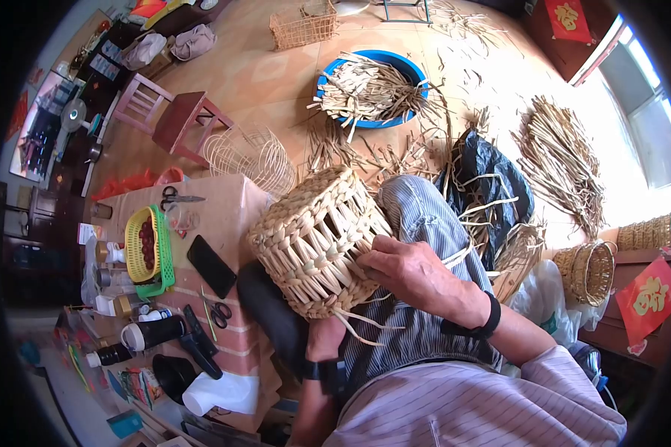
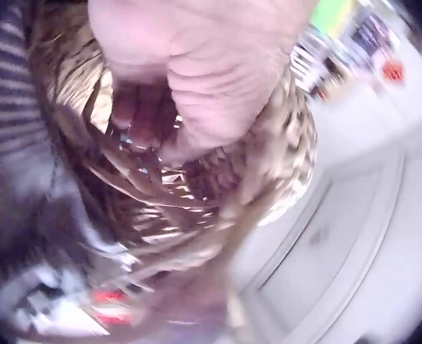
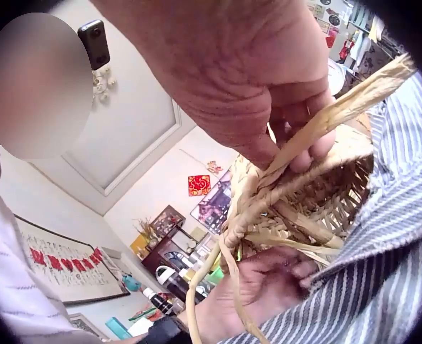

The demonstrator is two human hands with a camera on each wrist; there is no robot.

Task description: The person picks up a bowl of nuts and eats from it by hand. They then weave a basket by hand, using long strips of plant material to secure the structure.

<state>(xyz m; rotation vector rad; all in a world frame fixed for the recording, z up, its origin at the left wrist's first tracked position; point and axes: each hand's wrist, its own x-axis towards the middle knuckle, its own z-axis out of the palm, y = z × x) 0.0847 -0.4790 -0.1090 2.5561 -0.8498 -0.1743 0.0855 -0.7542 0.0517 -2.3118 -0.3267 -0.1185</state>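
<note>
A woven straw basket lies tilted on the person's lap, its open end toward the body. At its right side the right hand has its thumb and bent fingers closed around a straw strand by the rim. The left hand comes up from below and reaches into the basket's mouth, holding it with bent fingers; its fingers are hidden from the head view. The left wrist view, blurred, shows the left hand over the basket opening. Loose strand ends hang from the rim.
A table at the left carries scissors, a phone, bottles and a yellow basket. A blue basin of straw stands ahead. A black plastic bag and a straw bundle lie at the right, near finished baskets.
</note>
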